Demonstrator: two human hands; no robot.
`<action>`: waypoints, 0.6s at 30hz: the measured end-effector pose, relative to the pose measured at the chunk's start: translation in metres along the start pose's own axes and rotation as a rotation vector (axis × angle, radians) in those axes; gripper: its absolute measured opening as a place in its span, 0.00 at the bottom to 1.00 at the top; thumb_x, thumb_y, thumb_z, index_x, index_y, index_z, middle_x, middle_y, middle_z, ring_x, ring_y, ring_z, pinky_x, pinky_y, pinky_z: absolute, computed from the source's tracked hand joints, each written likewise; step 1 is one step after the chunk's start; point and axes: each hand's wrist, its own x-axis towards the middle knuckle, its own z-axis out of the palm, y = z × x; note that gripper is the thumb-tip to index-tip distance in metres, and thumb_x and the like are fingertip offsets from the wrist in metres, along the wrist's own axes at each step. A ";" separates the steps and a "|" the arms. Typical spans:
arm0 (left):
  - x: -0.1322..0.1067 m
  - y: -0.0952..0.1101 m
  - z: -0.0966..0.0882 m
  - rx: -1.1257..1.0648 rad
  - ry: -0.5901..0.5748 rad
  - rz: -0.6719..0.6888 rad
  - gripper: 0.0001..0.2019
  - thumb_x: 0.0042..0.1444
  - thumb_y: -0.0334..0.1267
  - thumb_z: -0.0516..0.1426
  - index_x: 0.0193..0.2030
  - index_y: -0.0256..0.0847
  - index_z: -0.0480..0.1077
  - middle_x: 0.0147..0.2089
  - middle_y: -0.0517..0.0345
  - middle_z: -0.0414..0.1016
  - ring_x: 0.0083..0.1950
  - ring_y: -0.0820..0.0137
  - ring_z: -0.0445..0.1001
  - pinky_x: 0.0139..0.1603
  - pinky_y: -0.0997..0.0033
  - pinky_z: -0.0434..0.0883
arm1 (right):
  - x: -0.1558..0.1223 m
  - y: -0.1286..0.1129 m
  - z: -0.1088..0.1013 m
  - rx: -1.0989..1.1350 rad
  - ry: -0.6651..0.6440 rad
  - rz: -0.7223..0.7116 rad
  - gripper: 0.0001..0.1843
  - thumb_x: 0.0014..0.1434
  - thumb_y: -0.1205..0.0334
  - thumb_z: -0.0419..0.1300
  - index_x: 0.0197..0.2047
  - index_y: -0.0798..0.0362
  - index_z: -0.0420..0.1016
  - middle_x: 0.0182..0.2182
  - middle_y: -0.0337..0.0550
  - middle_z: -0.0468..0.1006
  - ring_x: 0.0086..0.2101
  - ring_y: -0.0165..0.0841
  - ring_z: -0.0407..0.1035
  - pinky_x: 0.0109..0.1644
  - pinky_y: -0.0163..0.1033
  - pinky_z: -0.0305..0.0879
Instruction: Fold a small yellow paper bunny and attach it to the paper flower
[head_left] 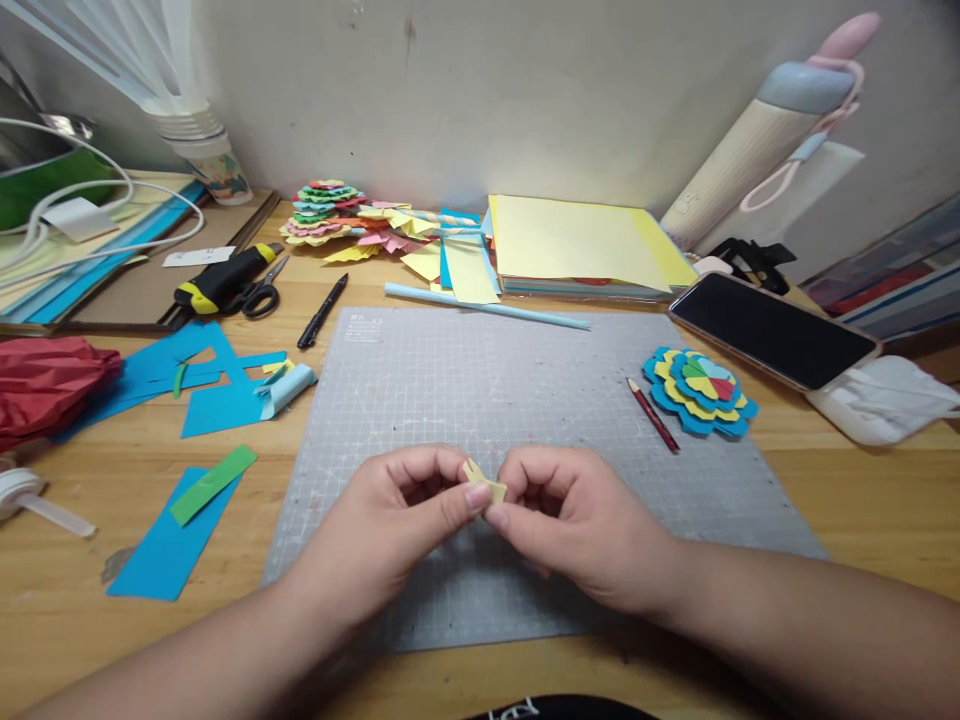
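Observation:
Between my two hands, over the grey cutting mat (480, 390), is a small folded piece of pale yellow paper (489, 484). My left hand (409, 520) pinches it between thumb and fingers. The thumb and curled fingers of my right hand (577, 520) grip its right end. Fingertips cover part of the paper, so its full shape is hidden. Right of the hands, a layered paper flower (701, 390) in blue, yellow, green and red lies at the mat's edge. Beside it rests a short dark red pencil (653, 416).
Blue paper scraps (176, 540) and a green strip (214, 485) lie on the left. Scissors (262, 292), a cutter (225, 282) and a black pen (323, 312) sit behind. A yellow paper stack (577, 240) stands at the back; a phone (772, 330) leans at the right.

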 end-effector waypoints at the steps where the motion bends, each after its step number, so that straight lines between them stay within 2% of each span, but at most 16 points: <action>1: 0.000 -0.001 0.000 -0.047 -0.003 -0.016 0.10 0.54 0.45 0.62 0.30 0.40 0.73 0.28 0.63 0.68 0.28 0.76 0.63 0.30 0.75 0.61 | 0.000 0.000 -0.001 0.033 -0.014 0.044 0.12 0.52 0.62 0.63 0.24 0.53 0.63 0.15 0.28 0.62 0.16 0.21 0.53 0.19 0.29 0.48; 4: 0.001 -0.004 0.001 -0.141 0.013 -0.055 0.14 0.55 0.50 0.59 0.34 0.40 0.71 0.26 0.63 0.65 0.24 0.77 0.59 0.23 0.76 0.57 | 0.001 0.001 -0.003 0.101 -0.047 0.140 0.13 0.51 0.58 0.65 0.25 0.52 0.64 0.13 0.27 0.63 0.14 0.21 0.54 0.17 0.27 0.48; 6: 0.001 -0.004 0.002 -0.103 0.000 -0.078 0.14 0.55 0.50 0.58 0.32 0.40 0.69 0.23 0.65 0.61 0.22 0.77 0.57 0.22 0.76 0.55 | 0.002 0.001 -0.003 0.132 -0.071 0.172 0.15 0.51 0.57 0.65 0.24 0.52 0.63 0.12 0.27 0.63 0.13 0.20 0.54 0.16 0.27 0.48; 12: 0.000 0.003 0.003 0.092 -0.052 -0.031 0.11 0.53 0.42 0.57 0.23 0.40 0.65 0.20 0.68 0.56 0.23 0.76 0.52 0.26 0.75 0.54 | 0.002 0.001 -0.003 0.183 -0.178 0.238 0.12 0.51 0.60 0.62 0.23 0.53 0.62 0.11 0.27 0.64 0.12 0.19 0.54 0.15 0.25 0.48; 18: -0.001 0.007 0.001 0.141 -0.092 -0.006 0.09 0.53 0.40 0.57 0.25 0.40 0.67 0.22 0.66 0.60 0.26 0.75 0.55 0.29 0.74 0.56 | 0.003 0.002 -0.003 0.183 -0.218 0.229 0.11 0.51 0.62 0.62 0.25 0.53 0.63 0.12 0.27 0.64 0.12 0.19 0.56 0.16 0.25 0.51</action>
